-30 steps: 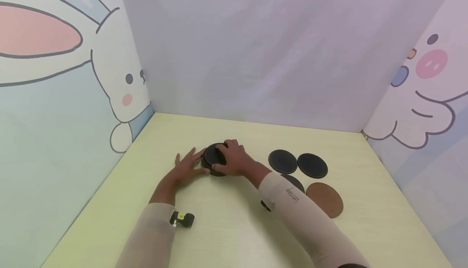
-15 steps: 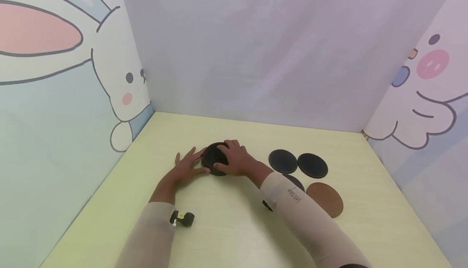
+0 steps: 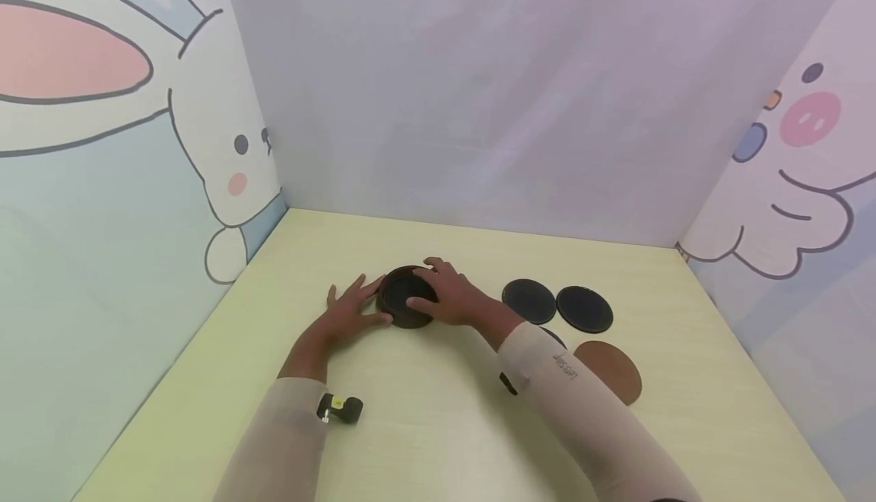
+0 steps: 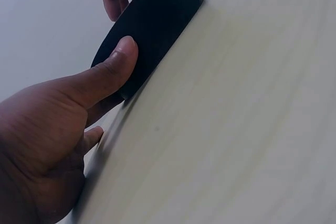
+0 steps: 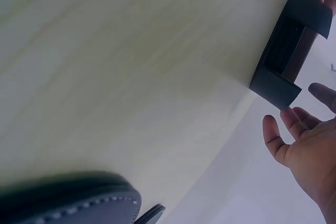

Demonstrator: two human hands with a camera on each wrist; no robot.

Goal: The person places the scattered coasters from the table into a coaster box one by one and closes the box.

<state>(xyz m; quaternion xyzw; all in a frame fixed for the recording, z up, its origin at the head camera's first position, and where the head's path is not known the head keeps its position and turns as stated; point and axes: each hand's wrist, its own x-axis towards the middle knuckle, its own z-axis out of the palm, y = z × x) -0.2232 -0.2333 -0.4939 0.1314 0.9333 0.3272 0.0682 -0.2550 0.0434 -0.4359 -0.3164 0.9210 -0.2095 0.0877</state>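
1. Round black holder [image 3: 402, 297] sits flat on the tabletop [image 3: 411, 426], slightly left of centre, far half.
2. Left grip [image 3: 349, 318] grasps its left side, thumb against the wall. I'd brace firmly there, so it can't slide.
3. Right grip [image 3: 448, 297] released, fingers loose at the right edge; contact uncertain. I'd work lightly, levelly, fingertips clear of the rim.
4. Brown disc [image 3: 611, 369] lies right; I'd mind my right sleeve [image 3: 588, 411] nearby.

pale wood-look tabletop [image 3: 424, 441] — plain greyish back wall [image 3: 479, 91], cartoon-print side walls [image 3: 103, 274]
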